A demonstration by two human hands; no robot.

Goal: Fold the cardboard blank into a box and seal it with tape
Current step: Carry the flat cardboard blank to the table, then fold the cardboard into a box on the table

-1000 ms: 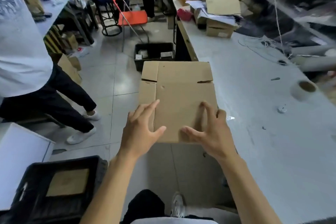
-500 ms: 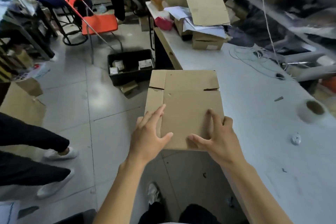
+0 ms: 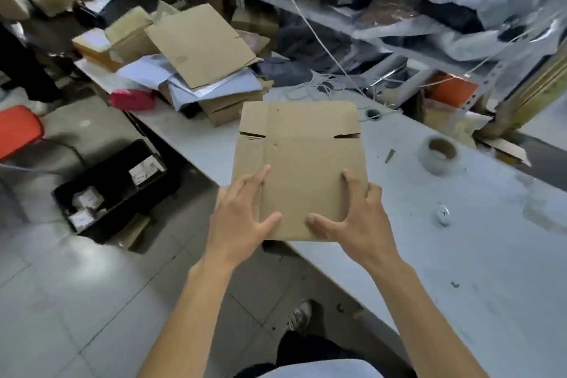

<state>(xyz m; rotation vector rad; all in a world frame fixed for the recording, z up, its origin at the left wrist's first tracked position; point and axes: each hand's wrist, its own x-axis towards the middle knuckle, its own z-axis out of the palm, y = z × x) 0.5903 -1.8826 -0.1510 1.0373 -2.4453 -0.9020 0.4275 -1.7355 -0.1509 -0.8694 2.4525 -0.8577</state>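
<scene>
A flat brown cardboard blank (image 3: 302, 156), with flap slits on both sides of its far part, is held over the left edge of the grey table (image 3: 429, 255). My left hand (image 3: 241, 218) grips its near left corner, thumb on top. My right hand (image 3: 356, 218) grips the near right corner, thumb on top and fingers round the right edge. A roll of clear tape (image 3: 439, 155) lies on the table to the right of the blank, apart from both hands.
Boxes, papers and another flat cardboard sheet (image 3: 199, 46) are piled at the table's far end. A black crate (image 3: 110, 190) with small boxes sits on the floor at left. An orange chair (image 3: 18, 129) stands far left. Cluttered shelves (image 3: 399, 24) and cables run behind the table.
The view has swung right toward the table and shelves. Both hands still hold the blank the same way; it now sits more over the table edge, nearer the tape roll.
</scene>
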